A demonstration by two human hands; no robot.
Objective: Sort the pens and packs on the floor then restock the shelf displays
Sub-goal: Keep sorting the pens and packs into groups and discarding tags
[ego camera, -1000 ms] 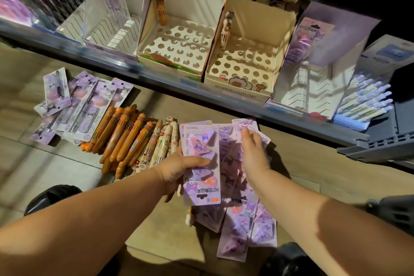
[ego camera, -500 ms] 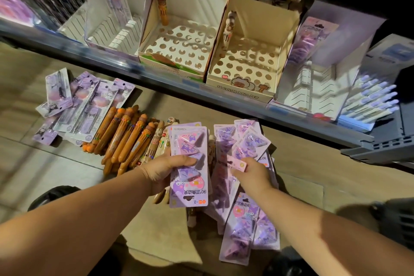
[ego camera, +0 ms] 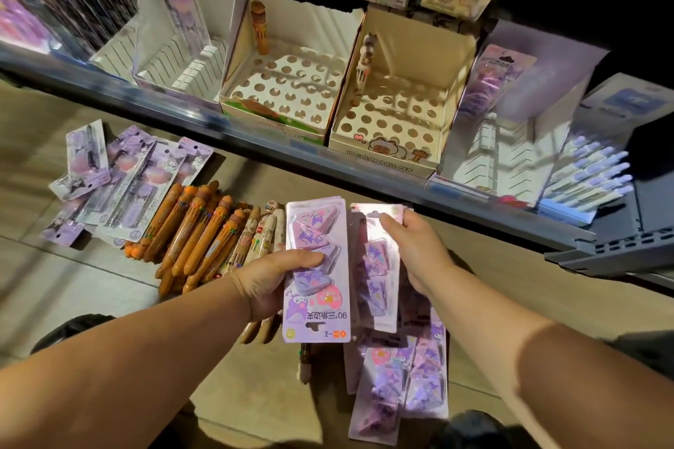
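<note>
- Dead centre, the left grip (ego camera: 271, 282) pinches a purple pack (ego camera: 317, 317), thumb across its front.
- At three o'clock of it, the right grip (ego camera: 415, 251) pinches a second pack (ego camera: 377, 266) near its top edge.
- Loose packs (ego camera: 401, 375) lie on the floor at six o'clock.
- Orange pens (ego camera: 193, 230) lie at nine, carded pens (ego camera: 120, 186) at ten.
- Shelf (ego camera: 277, 153) at twelve, with holed display boxes (ego camera: 394, 120).

The floor (ego camera: 73, 284) bears orange pens (ego camera: 204, 230), purple pen packs (ego camera: 138, 189) and a purple pack pile (ego camera: 408, 383); the shelf (ego camera: 255, 137) carries holed display boxes (ego camera: 291, 91).
</note>
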